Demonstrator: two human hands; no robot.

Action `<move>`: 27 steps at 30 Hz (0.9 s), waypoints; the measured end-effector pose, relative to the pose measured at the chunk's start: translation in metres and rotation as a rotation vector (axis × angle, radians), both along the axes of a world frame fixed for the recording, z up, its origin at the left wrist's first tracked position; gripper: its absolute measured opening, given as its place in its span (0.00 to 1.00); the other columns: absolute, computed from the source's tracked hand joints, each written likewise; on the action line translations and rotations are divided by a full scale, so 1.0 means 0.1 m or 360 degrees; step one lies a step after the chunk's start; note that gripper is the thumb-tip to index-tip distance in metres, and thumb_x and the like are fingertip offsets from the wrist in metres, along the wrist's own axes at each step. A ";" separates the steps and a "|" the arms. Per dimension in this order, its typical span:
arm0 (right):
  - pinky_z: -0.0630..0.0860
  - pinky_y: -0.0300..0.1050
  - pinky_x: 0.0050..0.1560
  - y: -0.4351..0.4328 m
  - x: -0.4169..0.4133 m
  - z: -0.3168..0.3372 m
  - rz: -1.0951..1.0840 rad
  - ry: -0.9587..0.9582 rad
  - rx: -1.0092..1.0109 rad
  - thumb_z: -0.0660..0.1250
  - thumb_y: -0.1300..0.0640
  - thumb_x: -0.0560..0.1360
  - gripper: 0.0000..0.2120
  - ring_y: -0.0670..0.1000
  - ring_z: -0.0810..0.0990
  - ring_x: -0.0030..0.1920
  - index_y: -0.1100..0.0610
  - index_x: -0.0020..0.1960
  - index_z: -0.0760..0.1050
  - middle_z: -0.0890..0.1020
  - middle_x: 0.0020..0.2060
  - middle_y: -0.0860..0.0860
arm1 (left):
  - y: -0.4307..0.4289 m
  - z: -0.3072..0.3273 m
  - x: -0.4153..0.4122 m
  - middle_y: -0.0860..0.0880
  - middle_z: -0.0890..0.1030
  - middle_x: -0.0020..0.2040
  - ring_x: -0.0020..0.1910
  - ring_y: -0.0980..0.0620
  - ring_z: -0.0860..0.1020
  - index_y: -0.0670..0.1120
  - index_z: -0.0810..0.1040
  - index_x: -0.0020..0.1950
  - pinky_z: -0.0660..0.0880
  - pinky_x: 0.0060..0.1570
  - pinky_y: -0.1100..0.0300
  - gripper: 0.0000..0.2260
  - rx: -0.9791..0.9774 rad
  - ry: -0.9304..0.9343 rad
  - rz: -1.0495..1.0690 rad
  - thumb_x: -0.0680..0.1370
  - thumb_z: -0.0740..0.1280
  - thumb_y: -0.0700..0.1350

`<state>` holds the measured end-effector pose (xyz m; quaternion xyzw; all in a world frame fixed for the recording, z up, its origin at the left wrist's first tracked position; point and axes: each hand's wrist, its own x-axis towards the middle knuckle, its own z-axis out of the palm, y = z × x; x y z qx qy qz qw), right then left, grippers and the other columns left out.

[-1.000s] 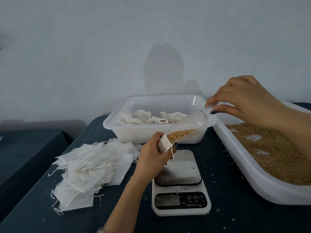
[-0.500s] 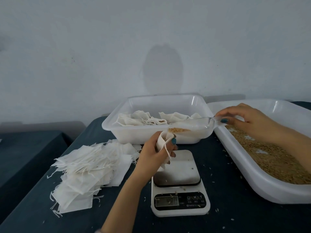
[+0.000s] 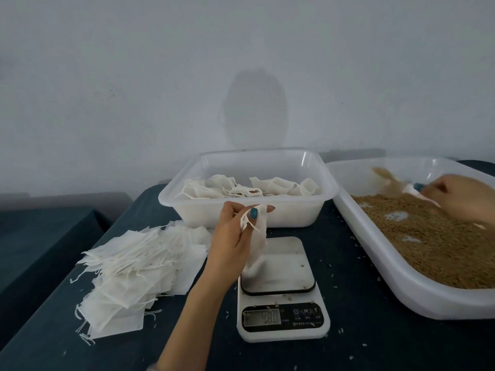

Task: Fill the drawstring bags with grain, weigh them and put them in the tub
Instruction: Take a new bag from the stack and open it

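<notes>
At 12 o'clock, tub (image 3: 297, 216) stocked with filled bags (image 3: 270, 184); at 3 o'clock, tray (image 3: 401, 287) of grain (image 3: 434, 245). bag (image 3: 258, 243) pinched by left hand (image 3: 230, 236) fingers (image 3: 252, 213); blurred scoop (image 3: 388, 180) gripped by right hand (image 3: 460, 199).

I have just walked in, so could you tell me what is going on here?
A person's left hand holds a bag by its mouth, its bottom on the scale. The right hand, blurred, holds a scoop over the grain tray. Other bags lie in the tub; a pile of empties sits beside it.
</notes>
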<state>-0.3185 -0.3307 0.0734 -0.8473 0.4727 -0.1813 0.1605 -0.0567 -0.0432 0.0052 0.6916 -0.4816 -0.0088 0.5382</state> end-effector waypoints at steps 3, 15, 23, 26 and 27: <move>0.64 0.45 0.33 -0.05 -0.01 -0.14 0.0043 0.0572 0.0066 0.60 0.48 0.81 0.24 0.51 0.69 0.27 0.59 0.31 0.71 0.70 0.24 0.51 | 0.00 0.04 -0.03 0.55 0.77 0.50 0.50 0.57 0.77 0.64 0.81 0.57 0.75 0.48 0.64 0.15 -0.0103 0.0065 -0.0060 0.84 0.59 0.45; 0.66 0.39 0.32 0.49 0.18 0.06 0.0093 0.1066 -0.0269 0.58 0.44 0.81 0.18 0.45 0.74 0.36 0.54 0.41 0.74 0.76 0.36 0.47 | -0.07 0.00 -0.03 0.59 0.85 0.47 0.47 0.63 0.81 0.58 0.83 0.52 0.75 0.45 0.70 0.12 -0.0047 0.0428 -0.0213 0.80 0.67 0.40; 0.73 0.38 0.38 1.45 0.73 0.08 0.0688 -0.0127 -0.0456 0.61 0.48 0.80 0.04 0.40 0.77 0.40 0.46 0.51 0.74 0.79 0.41 0.40 | -0.07 -0.09 0.07 0.66 0.81 0.48 0.50 0.70 0.77 0.61 0.79 0.54 0.71 0.43 0.77 0.07 0.0016 0.0372 0.0134 0.80 0.67 0.48; 0.69 0.33 0.32 1.65 1.04 -0.19 0.0801 -0.0339 -0.0269 0.61 0.47 0.80 0.04 0.39 0.77 0.33 0.45 0.49 0.71 0.79 0.37 0.41 | -0.07 -0.12 0.10 0.63 0.82 0.49 0.50 0.72 0.76 0.56 0.80 0.57 0.69 0.43 0.80 0.08 -0.0019 0.0378 0.0210 0.79 0.66 0.50; 0.70 0.35 0.32 1.67 1.16 -0.31 0.0789 -0.0380 -0.0178 0.61 0.46 0.80 0.05 0.40 0.77 0.33 0.46 0.49 0.71 0.79 0.36 0.42 | -0.07 -0.13 0.10 0.62 0.82 0.50 0.50 0.72 0.76 0.55 0.80 0.57 0.68 0.43 0.81 0.08 -0.0013 0.0393 0.0232 0.80 0.65 0.51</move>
